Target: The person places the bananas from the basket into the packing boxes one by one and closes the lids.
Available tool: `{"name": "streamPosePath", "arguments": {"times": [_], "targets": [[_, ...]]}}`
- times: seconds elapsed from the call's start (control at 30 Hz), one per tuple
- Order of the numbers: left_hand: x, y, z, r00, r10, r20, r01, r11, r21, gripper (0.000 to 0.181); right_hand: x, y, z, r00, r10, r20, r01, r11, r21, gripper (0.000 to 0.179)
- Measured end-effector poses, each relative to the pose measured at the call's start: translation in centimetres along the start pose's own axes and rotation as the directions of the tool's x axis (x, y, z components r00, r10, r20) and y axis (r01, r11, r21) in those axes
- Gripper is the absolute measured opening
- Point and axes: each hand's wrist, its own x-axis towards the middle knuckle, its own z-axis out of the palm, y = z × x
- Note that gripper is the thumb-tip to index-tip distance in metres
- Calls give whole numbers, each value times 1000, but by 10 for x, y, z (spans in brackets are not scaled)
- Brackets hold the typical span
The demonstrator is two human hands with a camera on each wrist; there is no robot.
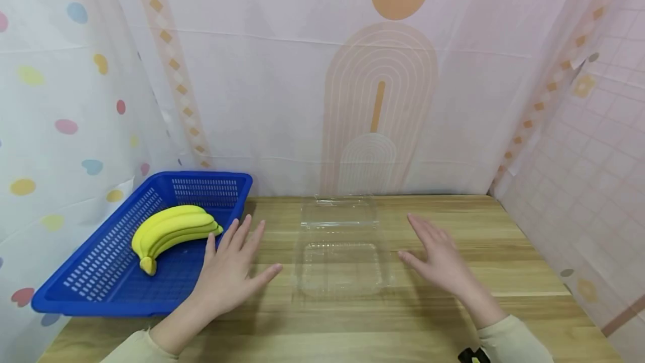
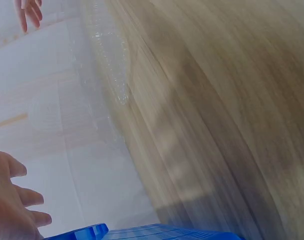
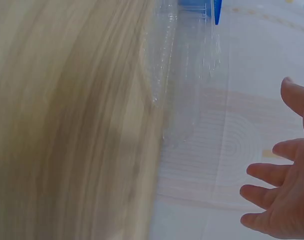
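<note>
A clear plastic clamshell box [image 1: 342, 262] stands on the wooden table with its lid [image 1: 339, 209] raised at the back. To its left my left hand [image 1: 229, 273] hovers with spread fingers, overlapping the right side of a blue basket [image 1: 126, 310] in the head view. Inside that basket lies a bunch of yellow bananas [image 1: 173, 228]. My right hand [image 1: 438, 256] is to the right of the box, fingers straight and thumb apart, holding nothing. The left wrist view shows the left fingers [image 2: 29, 196] outstretched, and the right wrist view shows the right hand [image 3: 286, 195] likewise.
Patterned curtains [image 1: 262, 99] hang behind the table and on both sides. Bare wooden tabletop [image 1: 504, 273] extends to the right of the box and in front of it. A small black object [image 1: 473, 355] is by the right sleeve [image 1: 514, 343].
</note>
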Motion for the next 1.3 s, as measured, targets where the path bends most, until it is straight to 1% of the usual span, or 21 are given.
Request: {"name": "streamPosePath", "arguments": {"times": [0.13,0.27,0.33,0.4,0.53,0.67,0.77,0.9,0.93,1.0,1.07,1.13,1.17,1.23,1.3], "targets": [[-1,-1,0,999,17,-48,-17,1000,-4,89,1,0,4,999,27,-35,-24,997,73,75],[-4,-2,0,994,36,-105,-37,999,-8,85,1,0,7,996,60,-60,-50,988,147,71],[-4,-3,0,991,41,-130,-42,999,-9,84,2,0,9,994,84,-69,-69,978,197,68],[-5,-5,0,988,43,-150,-46,999,-13,83,2,1,10,991,120,-67,-98,961,260,65],[-6,-9,-2,978,57,-200,-62,998,-18,79,4,4,15,978,206,-35,-175,899,402,61],[-7,-16,-6,964,76,-256,-81,997,-8,76,4,8,20,961,276,22,-249,825,508,58],[-7,-22,-10,953,92,-289,-94,996,7,74,4,9,22,949,309,67,-296,793,532,57],[-8,-30,-16,939,119,-324,-114,993,34,72,3,11,23,938,329,111,-334,766,550,57],[-9,-31,-18,936,123,-330,-116,992,43,72,3,15,27,938,327,118,-334,752,568,60],[-9,-35,-21,931,134,-340,-121,991,59,72,4,16,29,934,332,130,-340,725,599,59],[-9,-38,-25,929,135,-343,-120,991,66,71,5,18,32,930,338,143,-348,689,635,58],[-10,-42,-28,932,124,-340,-111,992,58,71,6,18,34,926,343,160,-356,652,669,58],[-10,-44,-30,933,120,-338,-108,993,54,70,6,14,32,921,350,170,-367,636,679,56],[-10,-49,-33,936,105,-337,-96,994,43,70,6,15,34,916,352,190,-377,603,703,56],[-10,-53,-36,934,100,-344,-93,995,38,69,6,16,35,914,349,206,-383,575,723,56]]}}
